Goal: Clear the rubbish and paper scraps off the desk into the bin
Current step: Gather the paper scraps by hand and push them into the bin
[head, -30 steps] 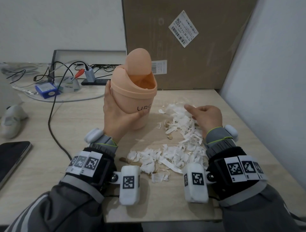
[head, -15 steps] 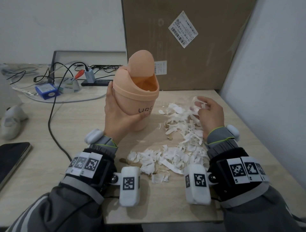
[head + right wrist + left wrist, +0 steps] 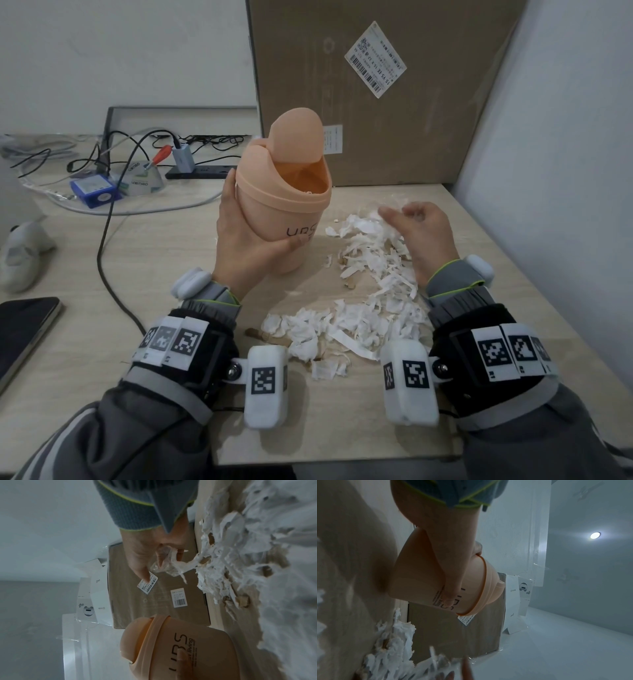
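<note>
A peach swing-lid bin (image 3: 291, 205) stands tilted toward the right, its opening facing the scraps. My left hand (image 3: 239, 240) grips its body, thumb across the printed lettering; the left wrist view shows the same grip on the bin (image 3: 423, 577). A pile of white paper scraps (image 3: 359, 308) with a few brown bits lies on the desk between my wrists and reaches the far right. My right hand (image 3: 407, 219) hovers over the pile's far end. In the right wrist view its fingers (image 3: 142, 561) pinch a crumpled clump of clear wrap and paper (image 3: 164, 561).
A big cardboard box (image 3: 376, 85) stands right behind the bin. A grey wall (image 3: 548, 171) closes the desk on the right. Cables (image 3: 106, 219), a blue box (image 3: 96, 192), a white device (image 3: 24, 253) and a phone (image 3: 24, 329) lie to the left.
My right hand reached to the pile's far end, closed on a clump of wrap and paper and lifted it. The bin shifted slightly right and higher in my left hand.
</note>
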### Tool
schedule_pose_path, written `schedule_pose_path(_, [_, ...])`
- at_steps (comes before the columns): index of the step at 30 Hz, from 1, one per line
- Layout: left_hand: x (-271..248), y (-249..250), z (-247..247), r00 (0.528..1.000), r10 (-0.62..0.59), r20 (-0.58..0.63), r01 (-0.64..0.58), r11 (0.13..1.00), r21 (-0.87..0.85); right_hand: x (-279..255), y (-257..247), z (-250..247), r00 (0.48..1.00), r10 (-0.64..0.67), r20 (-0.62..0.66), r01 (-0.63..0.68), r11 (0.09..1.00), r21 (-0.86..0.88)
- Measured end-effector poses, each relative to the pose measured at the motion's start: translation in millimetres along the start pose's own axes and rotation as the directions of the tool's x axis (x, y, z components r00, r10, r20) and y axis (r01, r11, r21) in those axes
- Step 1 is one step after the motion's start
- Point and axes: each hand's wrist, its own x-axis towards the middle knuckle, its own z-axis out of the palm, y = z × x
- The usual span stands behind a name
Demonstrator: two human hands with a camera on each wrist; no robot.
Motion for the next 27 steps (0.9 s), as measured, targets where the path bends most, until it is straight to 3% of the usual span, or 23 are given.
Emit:
schedule_pose_path(5, [-0.8, 1.7, 0.3, 1.000, 0.003, 0.007, -0.003, 1.000, 0.001, 1.2, 1.6, -0.8, 1.000, 0.009, -0.024, -0.008, 1.000, 0.028])
schedule_pose_path(12, [-1.2, 5.0, 0.4, 1.000, -0.002, 0.016, 0.002, 1.000, -0.011, 2.7, 0.8, 0.1, 0.996, 0.058, 0.074, -0.063, 0.995, 0.071])
schedule_pose_path(22, [-2.0, 4.6, -0.5, 1.000, -0.006, 0.025, 0.006, 1.000, 0.013, -0.7, -6.5, -0.5, 0.989, 0.145, 0.030, -0.148, 0.975, 0.167])
schedule_pose_path(27, [-2.1, 5.2, 0.2, 1.000, -0.006, 0.031, 0.005, 1.000, 0.022, -0.9, -7.0, 0.2, 0.954, 0.200, 0.221, -0.280, 0.858, 0.431])
